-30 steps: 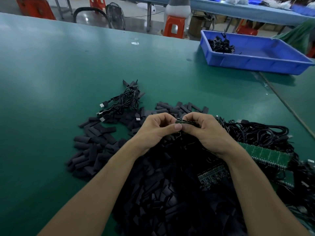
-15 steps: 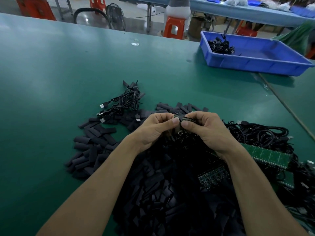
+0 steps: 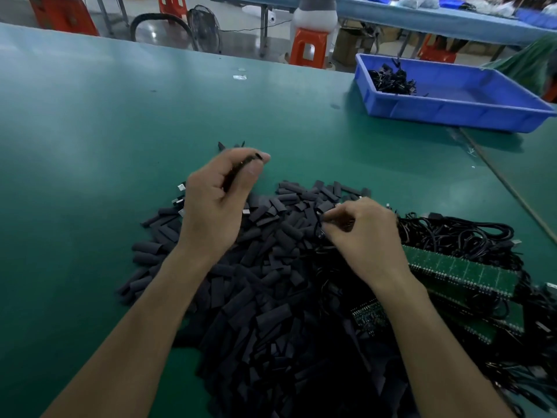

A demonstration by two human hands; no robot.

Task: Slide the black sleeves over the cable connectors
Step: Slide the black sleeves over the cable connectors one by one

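Observation:
A big heap of loose black sleeves (image 3: 271, 285) covers the green table in front of me. My left hand (image 3: 217, 203) is raised over the heap's far left side and pinches a sleeved cable connector (image 3: 245, 164) between thumb and fingers, above the small bundle of cables lying there, mostly hidden by the hand. My right hand (image 3: 361, 236) is lower, at the heap's right edge, fingers curled and pinching a thin black cable (image 3: 319, 227). A tangle of black cables (image 3: 458, 233) lies to its right.
Green circuit boards (image 3: 458, 270) lie under the cables at right. A blue plastic tray (image 3: 452, 107) holding a few black cables stands at the back right. Bare green table (image 3: 90, 176) spreads to the left and far side. Orange stools and a fan stand beyond the table.
The hands were together on one connector; they have split. My left hand carried the sleeved piece up and left, and my right hand dropped toward the cables.

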